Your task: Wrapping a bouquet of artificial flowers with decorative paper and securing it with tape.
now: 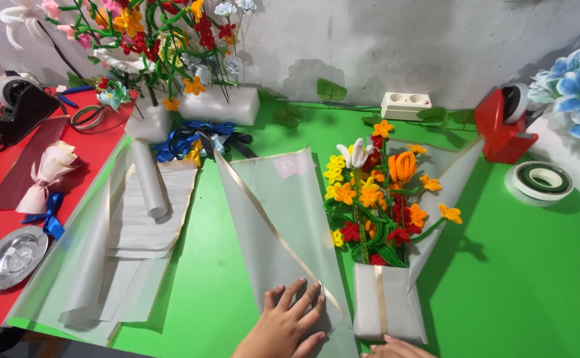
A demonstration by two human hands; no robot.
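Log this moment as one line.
left hand flat on wrapping sheet | right hand at wrapped bouquet base | green table

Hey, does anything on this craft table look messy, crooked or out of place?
Nothing looks damaged or spilled. The left hand presses flat on a folded wrapping sheet beside the half-wrapped bouquet. The only untidy spots are the loose stack of sheets lying askew at the left and the tangled blue ribbon behind it.

right hand mostly cut off by bottom edge, blue flowers cropped at right
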